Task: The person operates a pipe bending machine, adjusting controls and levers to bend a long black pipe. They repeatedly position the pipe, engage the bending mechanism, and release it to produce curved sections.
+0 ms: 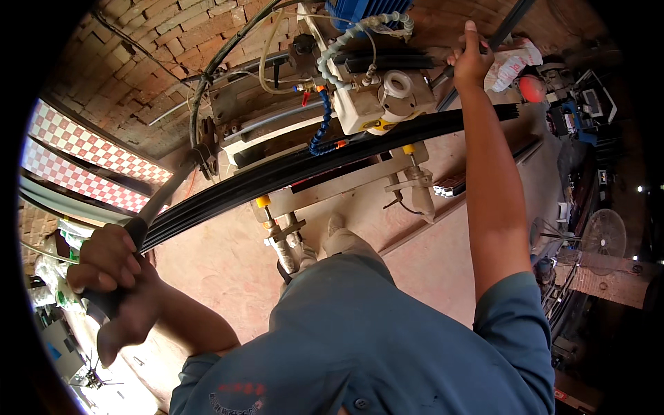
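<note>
My left hand [121, 287] is wrapped around the black grip of a long metal lever [168, 190], which runs up to a pivot at the machine's left end. Farther off to the right, my right hand [473, 61] closes on a dark handle [443, 75] beside the machine head, with one digit pointing up. Between the hands, a bundle of long black profiles [277, 178] lies across the front of the white machine [360, 104]. Two pneumatic clamps [417, 178] with yellow tips stand against the near side of the profiles. My right palm's grip is partly hidden.
A blue motor [366, 12], a coiled blue air hose [324, 124] and loose cables sit on the machine. Behind it rises a brick wall [138, 83]. To the right are a white sack [512, 63], a red round object [532, 88] and a standing fan [603, 233].
</note>
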Tool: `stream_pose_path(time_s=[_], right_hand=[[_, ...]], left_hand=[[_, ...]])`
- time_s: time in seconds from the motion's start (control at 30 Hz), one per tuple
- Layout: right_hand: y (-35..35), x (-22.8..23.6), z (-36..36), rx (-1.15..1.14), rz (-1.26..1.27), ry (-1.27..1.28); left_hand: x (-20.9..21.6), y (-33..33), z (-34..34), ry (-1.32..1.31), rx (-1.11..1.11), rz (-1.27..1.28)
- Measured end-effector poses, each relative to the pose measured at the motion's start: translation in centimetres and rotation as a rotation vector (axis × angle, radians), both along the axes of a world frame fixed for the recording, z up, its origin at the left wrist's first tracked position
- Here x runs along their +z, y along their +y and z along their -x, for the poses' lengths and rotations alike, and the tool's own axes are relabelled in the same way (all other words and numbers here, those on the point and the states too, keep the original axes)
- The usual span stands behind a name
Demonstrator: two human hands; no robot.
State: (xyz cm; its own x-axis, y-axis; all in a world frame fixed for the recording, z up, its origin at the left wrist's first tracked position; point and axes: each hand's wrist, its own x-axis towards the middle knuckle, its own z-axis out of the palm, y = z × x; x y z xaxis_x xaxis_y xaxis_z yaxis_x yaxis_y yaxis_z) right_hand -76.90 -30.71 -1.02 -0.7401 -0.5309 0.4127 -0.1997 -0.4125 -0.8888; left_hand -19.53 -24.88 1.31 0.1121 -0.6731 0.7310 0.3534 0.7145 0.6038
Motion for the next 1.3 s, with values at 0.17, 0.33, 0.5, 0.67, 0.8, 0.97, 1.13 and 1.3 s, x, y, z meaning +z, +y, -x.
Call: stream_pose_path(time_s=[0.17,0.33,0.5,0.67,0.8,0.97,1.13,1.3], right_hand=[[0.3,-0.2,0.2,0.05,-0.021,-0.004],[0.0,-0.5,1.4,0.039,-0.064,-0.037],[0.1,-0.9,1.1,0.035,-0.029,0.01],[0.2,-0.6,0.6,0.002,-0.025,0.029],[0.1,-0.9,1.8,-0.033,-0.041,0.015],[0.3,-0.6,0.6,0.026,-0.025,0.018],[0.1,-0.9,1.7,-0.002,-0.041,-0.007],[0.1,-1.1,1.7,-0.033,-0.047,0.04]], left_hand=[[0.3,-1.6,-1.0,0.047,-0.171,-0.041],[1.9,-3.8,-1.5,-0.031,-0.177,-0.077],[2.6,-5.7,-2.1,-0.062,-0.19,-0.109],[2.5,-5.5,-2.4,-0.066,-0.153,-0.092],[2.2,-5.4,-2.4,-0.05,-0.144,-0.087],[1.8,-4.3,-2.4,-0.025,-0.132,-0.09],[0.7,-2.5,-2.3,-0.007,-0.097,-0.058],[0.3,-1.3,-1.5,-0.006,-0.07,-0.033]])
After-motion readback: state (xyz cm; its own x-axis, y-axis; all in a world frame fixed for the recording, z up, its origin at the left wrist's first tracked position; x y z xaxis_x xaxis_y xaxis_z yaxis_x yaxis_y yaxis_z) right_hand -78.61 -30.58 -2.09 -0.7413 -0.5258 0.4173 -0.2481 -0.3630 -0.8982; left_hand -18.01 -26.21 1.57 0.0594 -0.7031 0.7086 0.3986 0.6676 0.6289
